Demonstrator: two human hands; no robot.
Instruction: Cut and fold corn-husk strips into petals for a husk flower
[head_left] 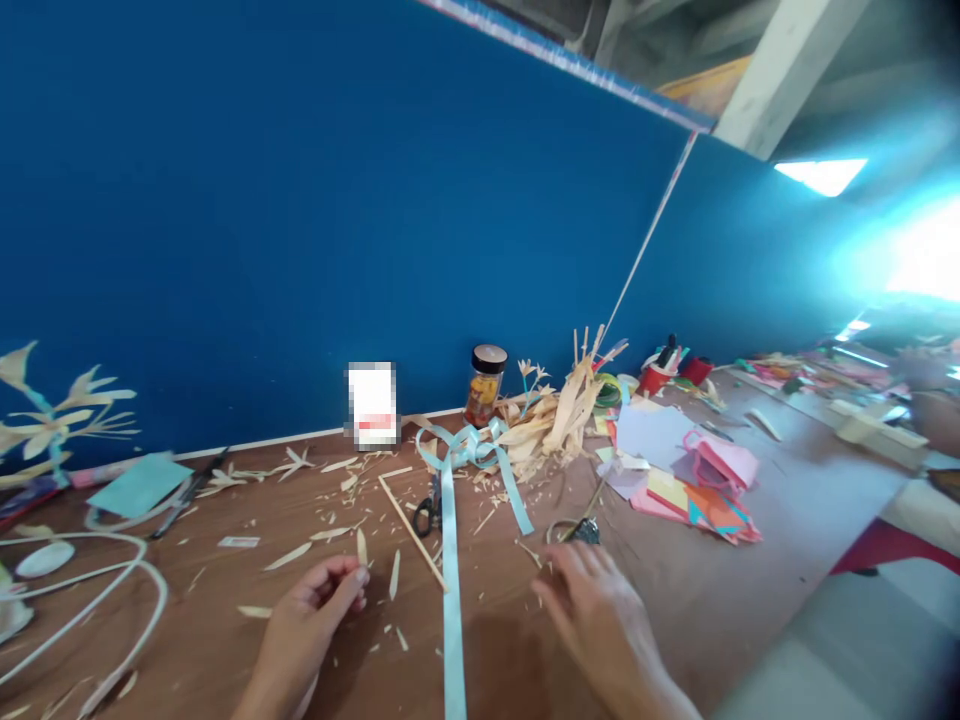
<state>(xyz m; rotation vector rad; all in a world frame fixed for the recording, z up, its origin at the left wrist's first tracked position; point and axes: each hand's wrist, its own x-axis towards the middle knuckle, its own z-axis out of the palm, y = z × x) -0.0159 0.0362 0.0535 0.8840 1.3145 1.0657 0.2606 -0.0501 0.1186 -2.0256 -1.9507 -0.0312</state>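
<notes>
My left hand (319, 615) pinches the base of a small pale petal cut from dried husk (362, 545), which points upward between thumb and fingers. With fingers stretched and apart, my right hand (600, 615) is low over the table beside a dark, shiny small object (585, 531) that I cannot make out. Its fingertips partly cover a thin greenish loop (559, 530). Between the hands run a light blue ribbon (454, 640) and a thin bent stick (412, 530). Dark-handled scissors (427, 513) lie partly behind the ribbon. More cut petals (394, 575) are scattered around my left hand.
A bundle of dried husks (562, 420) and a lidded jar (484, 385) stand near the blue partition (300, 200). Coloured papers (690, 490) are piled at right. White cable (142, 600) curls at left, near a husk flower (52, 415). Another person's arm (937, 420) shows far right.
</notes>
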